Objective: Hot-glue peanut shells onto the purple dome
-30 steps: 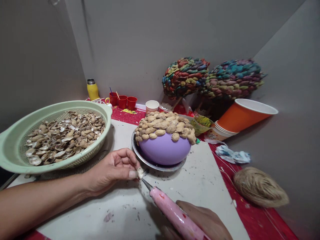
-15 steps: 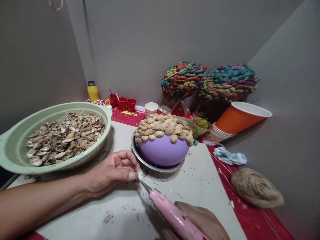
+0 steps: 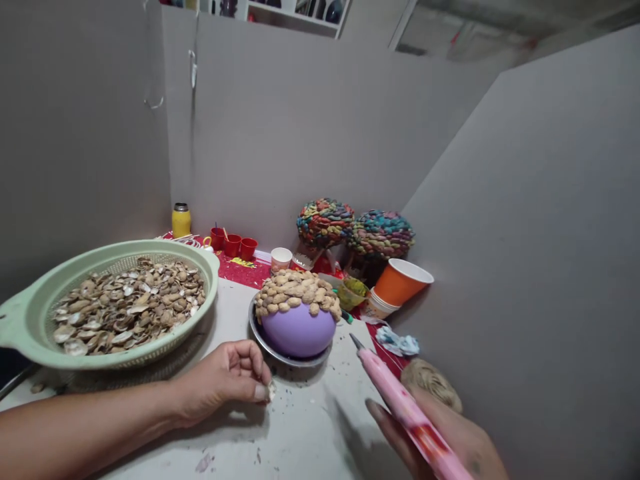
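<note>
My left hand (image 3: 227,381) pinches a small peanut shell (image 3: 271,391) between thumb and fingertips, just in front of a metal bowl (image 3: 256,330). A purple balloon (image 3: 299,331) rests in that bowl, its upper part covered with peanut shells (image 3: 297,291). At the lower right my right hand (image 3: 435,433) is closed around a pink glue gun (image 3: 400,399), whose metal tip points up and left, apart from the shell and the balloon.
A green colander (image 3: 216,280) of peanut shells stands at the left. Behind are a yellow bottle (image 3: 181,221), red cups (image 3: 233,245), a paper cup (image 3: 281,259) and two colourful shell-covered pieces (image 3: 383,235). An orange cup (image 3: 401,283), a cloth (image 3: 397,341) and twine (image 3: 431,383) lie right.
The glue gun tip has moved away from the shell, up and to the right with my right hand. My left hand still pinches the shell. The view has tilted upward, showing more wall.
</note>
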{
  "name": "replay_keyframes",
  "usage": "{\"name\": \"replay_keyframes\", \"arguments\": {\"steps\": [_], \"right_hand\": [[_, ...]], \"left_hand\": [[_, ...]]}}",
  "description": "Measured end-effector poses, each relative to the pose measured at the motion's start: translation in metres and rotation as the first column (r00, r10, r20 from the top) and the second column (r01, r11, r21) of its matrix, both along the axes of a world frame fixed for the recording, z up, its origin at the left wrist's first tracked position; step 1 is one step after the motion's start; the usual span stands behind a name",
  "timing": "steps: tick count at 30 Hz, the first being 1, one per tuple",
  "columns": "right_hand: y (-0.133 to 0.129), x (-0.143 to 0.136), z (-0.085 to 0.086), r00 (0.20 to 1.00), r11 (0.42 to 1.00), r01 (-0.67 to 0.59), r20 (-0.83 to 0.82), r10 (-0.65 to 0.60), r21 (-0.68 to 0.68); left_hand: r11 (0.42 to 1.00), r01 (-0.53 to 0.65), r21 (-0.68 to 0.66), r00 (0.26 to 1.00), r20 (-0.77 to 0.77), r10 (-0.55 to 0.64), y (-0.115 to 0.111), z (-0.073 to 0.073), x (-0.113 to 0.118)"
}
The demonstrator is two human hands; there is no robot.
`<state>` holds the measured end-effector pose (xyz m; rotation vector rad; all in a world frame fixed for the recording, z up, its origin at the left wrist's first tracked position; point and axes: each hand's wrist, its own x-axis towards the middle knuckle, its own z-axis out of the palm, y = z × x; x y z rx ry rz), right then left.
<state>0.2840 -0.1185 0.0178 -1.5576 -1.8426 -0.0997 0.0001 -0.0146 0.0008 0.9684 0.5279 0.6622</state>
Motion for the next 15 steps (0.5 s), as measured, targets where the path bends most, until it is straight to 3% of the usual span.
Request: {"name": "replay_keyframes", "arguments": {"steps": [2, 4, 5, 10, 15], "right_hand": [[0.006, 0.015, -0.009, 0.986, 0.985, 0.131, 0.117, -0.118, -0.111], [0.015, 0.025, -0.019, 0.944, 0.894, 0.261, 0.291, -0.156, -0.365], [0.019, 0.028, -0.024, 0.935, 0.869, 0.286, 0.318, -0.16, -0.403], [0.035, 0.026, -0.031, 0.922, 0.825, 0.333, 0.342, -0.182, -0.458], [0.032, 0.029, -0.012, 0.953, 0.846, 0.249, 0.275, -0.128, -0.471]], "left_hand": [[1.0, 0.012, 0.014, 1.0, -0.011, -0.011, -0.002, 0.003, -0.001], [0.999, 0.018, 0.038, 1.0, -0.016, -0.018, -0.004, 0.008, -0.002], [0.998, 0.019, 0.057, 1.0, -0.02, -0.018, -0.005, 0.012, -0.002], [0.987, 0.0, 0.159, 0.999, -0.05, 0.008, -0.009, 0.038, -0.007], [0.947, -0.054, 0.318, 0.991, -0.102, 0.091, -0.009, 0.068, -0.012]]}}
